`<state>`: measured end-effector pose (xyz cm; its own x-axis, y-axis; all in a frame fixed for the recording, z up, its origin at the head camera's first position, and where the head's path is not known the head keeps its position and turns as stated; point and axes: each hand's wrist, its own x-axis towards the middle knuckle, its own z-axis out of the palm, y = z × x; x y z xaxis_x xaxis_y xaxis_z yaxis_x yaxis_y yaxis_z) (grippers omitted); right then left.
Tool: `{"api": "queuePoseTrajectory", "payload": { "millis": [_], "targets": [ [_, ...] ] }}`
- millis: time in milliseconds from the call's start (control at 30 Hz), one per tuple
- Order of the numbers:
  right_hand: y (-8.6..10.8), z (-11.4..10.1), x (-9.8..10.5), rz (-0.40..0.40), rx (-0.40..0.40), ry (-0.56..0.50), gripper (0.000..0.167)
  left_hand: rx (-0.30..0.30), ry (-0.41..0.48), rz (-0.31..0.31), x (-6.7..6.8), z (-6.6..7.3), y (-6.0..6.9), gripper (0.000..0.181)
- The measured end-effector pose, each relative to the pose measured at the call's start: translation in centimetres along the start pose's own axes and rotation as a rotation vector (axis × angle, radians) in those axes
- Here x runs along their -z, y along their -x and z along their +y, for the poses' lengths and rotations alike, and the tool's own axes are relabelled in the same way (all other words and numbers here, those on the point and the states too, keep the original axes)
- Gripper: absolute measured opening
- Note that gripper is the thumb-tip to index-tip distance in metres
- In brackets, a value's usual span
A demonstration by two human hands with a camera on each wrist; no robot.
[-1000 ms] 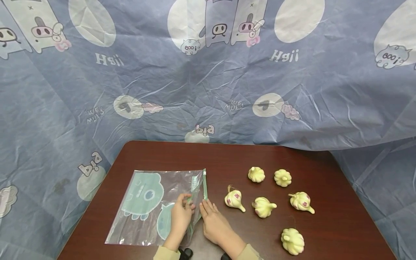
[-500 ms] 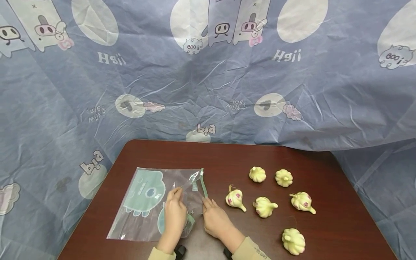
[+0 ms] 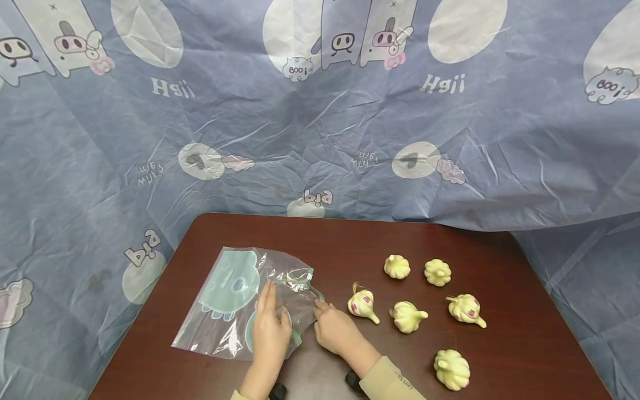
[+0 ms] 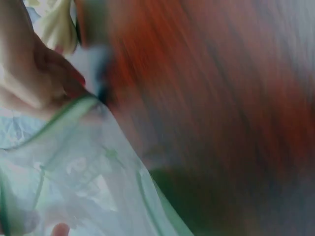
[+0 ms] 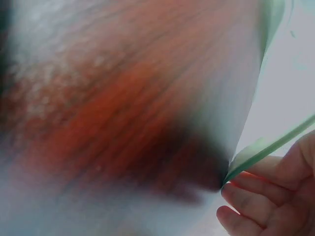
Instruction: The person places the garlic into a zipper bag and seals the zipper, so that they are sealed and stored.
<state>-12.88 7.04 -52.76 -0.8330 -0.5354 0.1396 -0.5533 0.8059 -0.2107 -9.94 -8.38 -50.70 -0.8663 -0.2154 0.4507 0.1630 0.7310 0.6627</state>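
Observation:
A clear zip bag (image 3: 205,336) with teal printed animals lies on the table, its green-edged mouth facing right and partly raised. Over the bag's mouth end lies my left hand (image 3: 270,330), fingers straight and thumb apart, touching the plastic. My right hand (image 3: 340,330) pinches the green edge at the mouth. The right wrist view shows that green strip (image 5: 266,155) running between the fingers of the right hand (image 5: 275,196). In the left wrist view, the bag's mouth (image 4: 83,182) gapes, and a left fingertip (image 4: 60,230) shows at the bottom.
Several garlic bulbs sit right of the hands, the nearest to them being a purple-marked bulb (image 3: 362,304). Another bulb (image 3: 451,369) lies at the front right. The dark red-brown table (image 3: 350,239) meets a hanging blue printed cloth (image 3: 320,139) behind.
My left hand has moved left and its fingers have straightened. The bag's mouth has spread and its far edge has bent. My right hand has gone from lying on the edge to pinching it.

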Motion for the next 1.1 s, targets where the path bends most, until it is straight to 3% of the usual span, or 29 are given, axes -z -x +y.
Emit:
{"api": "queuePoseTrajectory", "payload": {
  "millis": [200,333,533,700,867,1000,1100],
  "targets": [
    [-0.3,0.2,-0.1,-0.002,-0.060,-0.059,0.035,0.118,0.083,-0.157,-0.3,0.3,1.0,0.077],
    [-0.3,0.1,-0.1,-0.040,-0.088,-0.066,0.042,0.152,0.083,-0.187,-0.4,0.3,1.0,0.073],
    [-0.1,0.1,-0.5,-0.001,-0.006,-0.042,0.042,0.240,0.142,-0.239,-0.6,0.4,0.7,0.073],
    [0.1,0.2,-0.8,0.045,0.104,-0.008,0.046,0.237,0.129,-0.278,-1.1,0.3,1.1,0.081],
    [-0.1,0.5,-0.9,-0.029,0.130,-0.060,0.049,0.243,0.164,-0.271,-1.0,0.4,1.0,0.078],
    [-0.3,1.0,-0.8,-0.126,0.016,-0.228,0.058,0.263,0.177,-0.213,-0.5,0.4,0.5,0.073],
    [-0.6,1.4,-0.5,-0.151,-0.066,-0.338,0.070,0.280,0.186,-0.162,0.0,0.4,0.0,0.072]
  ]
}}
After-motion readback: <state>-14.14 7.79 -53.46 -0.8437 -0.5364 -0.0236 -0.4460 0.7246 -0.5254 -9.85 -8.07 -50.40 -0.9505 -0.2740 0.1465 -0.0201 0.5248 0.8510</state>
